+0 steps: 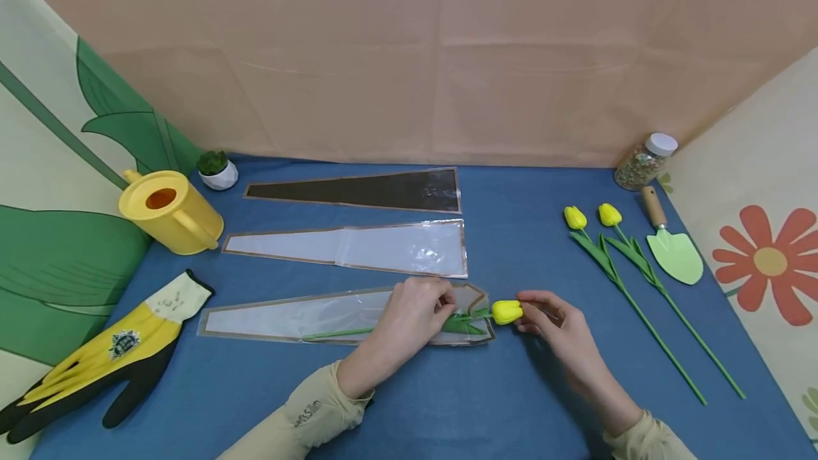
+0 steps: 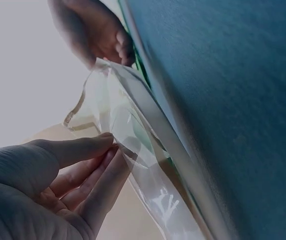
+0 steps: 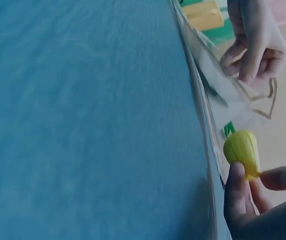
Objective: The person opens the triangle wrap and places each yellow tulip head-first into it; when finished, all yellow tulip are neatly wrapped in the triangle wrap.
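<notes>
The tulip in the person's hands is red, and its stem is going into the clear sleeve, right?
Not quite. The tulip is yellow, not red; the head view shows it, and the right wrist view too. The rest holds: the right hand pinches the bloom, the left hand holds the mouth of the clear sleeve, and the green stem lies inside it.

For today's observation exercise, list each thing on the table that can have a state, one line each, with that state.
Left hand: pinches the near sleeve's mouth open.
Right hand: holds the yellow tulip's head.
Yellow tulip: stem inside the sleeve, head outside.
Near sleeve: lying down, mouth lifted.
Middle sleeve: flat, empty.
Dark sleeve: flat.
Two tulips: lying loose.
Jar: lidded, tilted.
Glove: lying flat.
Trowel: lying flat.
</notes>
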A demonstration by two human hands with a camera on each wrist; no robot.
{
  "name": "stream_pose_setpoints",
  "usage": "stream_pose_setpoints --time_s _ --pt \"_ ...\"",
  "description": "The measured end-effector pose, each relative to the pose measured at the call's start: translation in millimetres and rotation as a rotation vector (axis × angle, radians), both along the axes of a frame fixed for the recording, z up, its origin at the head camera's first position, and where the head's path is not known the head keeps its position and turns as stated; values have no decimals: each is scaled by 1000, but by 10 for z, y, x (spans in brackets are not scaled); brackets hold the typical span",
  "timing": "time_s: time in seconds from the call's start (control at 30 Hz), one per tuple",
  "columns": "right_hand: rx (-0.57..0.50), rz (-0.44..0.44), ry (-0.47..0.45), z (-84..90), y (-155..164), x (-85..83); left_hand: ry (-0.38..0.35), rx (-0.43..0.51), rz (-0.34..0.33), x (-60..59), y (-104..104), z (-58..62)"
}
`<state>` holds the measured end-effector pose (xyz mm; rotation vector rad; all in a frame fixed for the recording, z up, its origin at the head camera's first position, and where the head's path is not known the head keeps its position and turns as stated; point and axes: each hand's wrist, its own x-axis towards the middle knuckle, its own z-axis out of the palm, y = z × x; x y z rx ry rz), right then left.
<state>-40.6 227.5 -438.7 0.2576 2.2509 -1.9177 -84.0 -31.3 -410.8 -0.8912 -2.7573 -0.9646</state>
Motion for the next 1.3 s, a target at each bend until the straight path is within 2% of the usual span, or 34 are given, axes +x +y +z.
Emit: stream_pose_setpoints --time_s 0.3,0.6,0.8,1.1,1.3 --pt "-13 13 -16 -21 70 63 -60 -20 -10 0 11 6" --pt "39 11 -29 -15 77 71 -64 2 3 -3 -1 10" --pt "-4 44 -10 4 49 77 -67 5 -1 5 3 3" --pt "-62 85 -31 46 -40 72 -59 -11 13 13 13 11" --pt "-63 173 -17 76 -103 72 -63 -20 10 19 8 20"
